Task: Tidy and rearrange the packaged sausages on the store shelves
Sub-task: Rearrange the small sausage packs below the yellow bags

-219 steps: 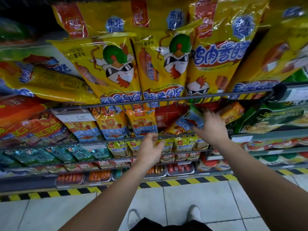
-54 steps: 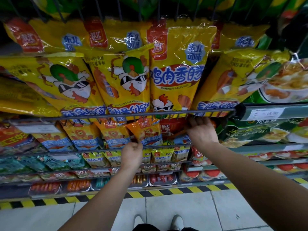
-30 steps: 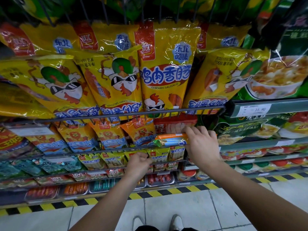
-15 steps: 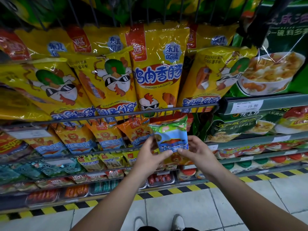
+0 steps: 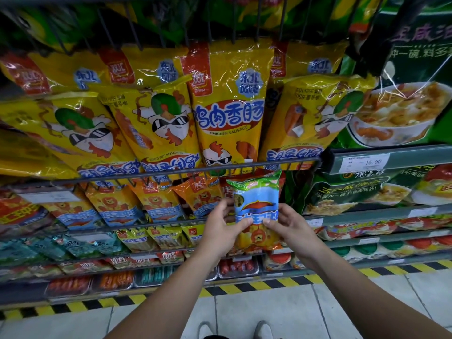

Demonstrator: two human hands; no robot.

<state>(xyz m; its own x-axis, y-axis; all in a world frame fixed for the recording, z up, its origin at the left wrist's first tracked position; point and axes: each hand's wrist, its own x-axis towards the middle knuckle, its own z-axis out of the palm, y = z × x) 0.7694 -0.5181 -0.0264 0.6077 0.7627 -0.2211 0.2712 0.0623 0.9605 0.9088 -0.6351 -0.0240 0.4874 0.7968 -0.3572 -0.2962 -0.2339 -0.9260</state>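
**A:** How are the hands set?

**B:** The left hand is curled round the lower left edge of a small glossy plastic sausage packet, green at the top, blue in the middle and orange at the bottom. The right hand is pinched on its lower right edge. The hands are thus brought close together and clamped on the one packet between them.

**A:** Where is the packet kept, and why so?

**B:** It is held upright in the air in front of the shelving. Its top is just under the right end of the upper wire rail, and it is not rested on any shelf. Its printed face is turned outward, so it is judged that the label is being checked before a place is chosen.

**A:** What is stocked around it?

**B:** To the left, a row of orange lion-printed foil packets is leaned along the lower wire rail, faces outward so that they can be read. Above, large yellow chicken-sausage bags are propped behind the upper rail. Several are set upside down, which is judged to be tidying not yet done. To the right, green soup-mix bags are stacked under a grey price strip.

**A:** What is called for next?

**B:** The held packet is coloured differently from the orange row, so a matching slot is probably to be found.
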